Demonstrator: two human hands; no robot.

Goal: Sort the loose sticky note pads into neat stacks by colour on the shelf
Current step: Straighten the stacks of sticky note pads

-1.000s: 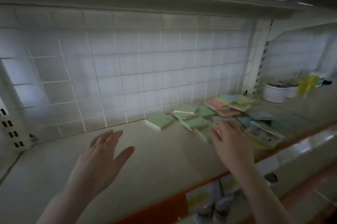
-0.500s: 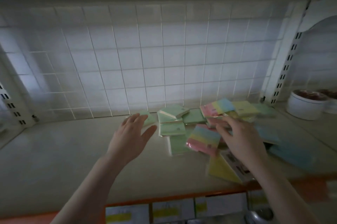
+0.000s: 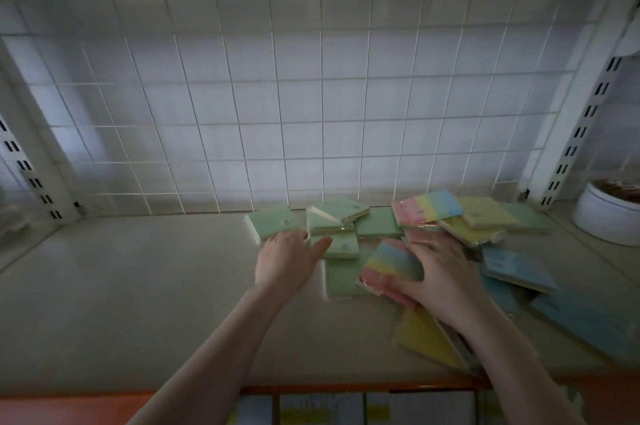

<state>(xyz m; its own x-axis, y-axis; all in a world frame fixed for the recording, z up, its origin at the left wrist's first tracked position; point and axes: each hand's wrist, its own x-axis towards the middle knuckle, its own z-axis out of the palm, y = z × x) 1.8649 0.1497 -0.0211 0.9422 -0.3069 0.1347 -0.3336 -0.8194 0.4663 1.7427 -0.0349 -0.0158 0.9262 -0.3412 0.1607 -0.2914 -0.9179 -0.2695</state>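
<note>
Two hands [image 3: 440, 272], fingers [image 3: 417, 244] gripping rainbow pad [image 3: 391, 269]

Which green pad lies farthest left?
The lone green pad beside the left hand, left of the overlapping green pads.

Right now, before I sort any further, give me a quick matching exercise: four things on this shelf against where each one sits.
Things:
1. rainbow pad
2. white bowl
3. blue pad
4. green pad

Places:
A. far right, beside the slotted upright
B. leftmost of the pile, at the left hand's fingertips
C. gripped by the right hand
D. just right of the right hand

Pairs: 1-C, 2-A, 3-D, 4-B
</note>
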